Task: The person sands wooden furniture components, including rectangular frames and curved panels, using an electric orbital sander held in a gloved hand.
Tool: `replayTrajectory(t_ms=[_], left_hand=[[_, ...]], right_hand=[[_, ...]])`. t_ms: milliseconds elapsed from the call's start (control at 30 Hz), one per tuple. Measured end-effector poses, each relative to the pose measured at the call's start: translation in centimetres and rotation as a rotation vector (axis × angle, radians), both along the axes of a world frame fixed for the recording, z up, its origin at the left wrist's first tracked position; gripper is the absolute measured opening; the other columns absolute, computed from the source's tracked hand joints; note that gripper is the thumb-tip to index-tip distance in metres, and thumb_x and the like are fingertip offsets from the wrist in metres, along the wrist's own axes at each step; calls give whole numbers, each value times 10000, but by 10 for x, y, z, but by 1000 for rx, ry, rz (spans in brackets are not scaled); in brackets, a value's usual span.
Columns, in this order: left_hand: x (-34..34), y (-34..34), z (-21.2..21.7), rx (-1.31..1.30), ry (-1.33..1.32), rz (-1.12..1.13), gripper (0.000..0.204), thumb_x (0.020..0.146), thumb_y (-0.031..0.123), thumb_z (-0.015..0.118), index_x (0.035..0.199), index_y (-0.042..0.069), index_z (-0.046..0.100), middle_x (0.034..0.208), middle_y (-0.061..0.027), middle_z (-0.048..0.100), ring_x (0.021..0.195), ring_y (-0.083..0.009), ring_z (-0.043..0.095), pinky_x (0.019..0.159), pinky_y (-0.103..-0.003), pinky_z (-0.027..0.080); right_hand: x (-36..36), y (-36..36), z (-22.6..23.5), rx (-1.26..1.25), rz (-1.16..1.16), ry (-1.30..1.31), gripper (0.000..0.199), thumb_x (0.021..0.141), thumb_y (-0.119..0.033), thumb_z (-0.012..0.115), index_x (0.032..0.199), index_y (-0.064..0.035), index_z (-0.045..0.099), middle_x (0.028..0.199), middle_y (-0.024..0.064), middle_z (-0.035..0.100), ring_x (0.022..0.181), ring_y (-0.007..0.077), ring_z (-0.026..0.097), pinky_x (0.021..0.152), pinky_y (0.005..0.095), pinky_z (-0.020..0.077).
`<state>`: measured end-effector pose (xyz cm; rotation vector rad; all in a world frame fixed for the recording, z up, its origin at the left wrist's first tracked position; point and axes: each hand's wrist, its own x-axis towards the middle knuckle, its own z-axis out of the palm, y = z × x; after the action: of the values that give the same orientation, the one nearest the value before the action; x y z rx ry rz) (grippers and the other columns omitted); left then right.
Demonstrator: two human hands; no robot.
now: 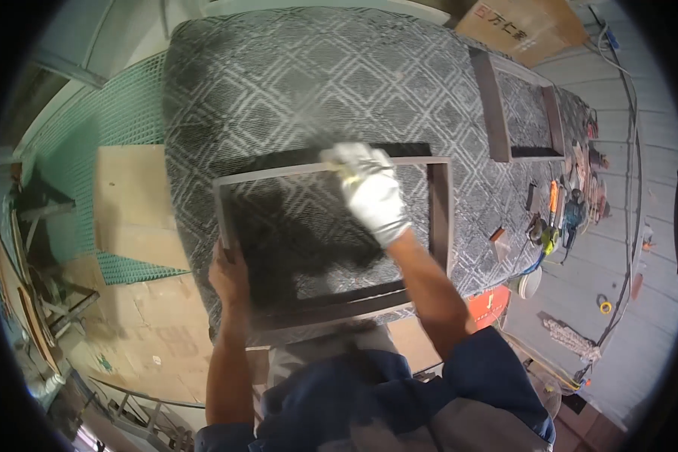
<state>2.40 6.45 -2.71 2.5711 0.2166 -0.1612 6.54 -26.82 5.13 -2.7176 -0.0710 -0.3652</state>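
Note:
A brown-grey rectangular frame [442, 218], like a drawer without a bottom, lies on a work table covered in grey diamond-patterned carpet [316, 90]. My bare left hand [229, 273] is closed on the frame's left rail near its lower corner. In a white glove, my right hand [371, 188] is at the far rail, right of its middle. Its fingers are curled down over the edge and blurred by motion. Whatever they may hold is hidden. Through the frame's opening the carpet shows, partly in shadow.
A second, similar frame [497, 113] lies at the table's far right. Hand tools, among them an orange-handled one [554, 197], and a small brown block [497, 235] are along the right edge. Cardboard sheets [132, 203] cover the left side; a cardboard box [523, 29] stands behind.

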Motion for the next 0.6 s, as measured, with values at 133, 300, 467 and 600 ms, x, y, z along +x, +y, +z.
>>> replayTrajectory(t_ms=[133,300,467,600], left_hand=[[8,-9,16,-5,46,-69,349,1025,292,651,1206,-4,682,832,-250,713,775,-469,694,651,-528,518],[7,-3,16,-30,-40,-118,325,1027,262,646,1182,-21,685,837,-270,706,783,-472,691,656,-521,512],[-20,0,10,12,163,-58,361,1031,258,638,1229,-43,652,918,-310,710,872,-516,682,701,-546,506],[-67,-31,8,43,-102,11,358,1030,264,643,1206,-47,652,915,-287,726,874,-522,686,698,-537,509]], right_hand=[[-62,-164,-14,36,-505,159,322,1089,-182,447,1264,-116,709,1148,155,763,1053,375,716,930,439,567],[-85,-186,16,-410,-255,-232,458,869,-28,633,1323,-41,688,1117,148,712,1028,354,686,921,471,560],[-78,-120,2,-395,-43,-35,625,900,-154,681,1493,-35,527,1438,203,583,1323,384,569,1143,519,430],[-70,-106,-55,-126,-584,-163,659,1005,-291,627,1569,-4,441,1612,263,434,1531,415,375,1274,535,257]])
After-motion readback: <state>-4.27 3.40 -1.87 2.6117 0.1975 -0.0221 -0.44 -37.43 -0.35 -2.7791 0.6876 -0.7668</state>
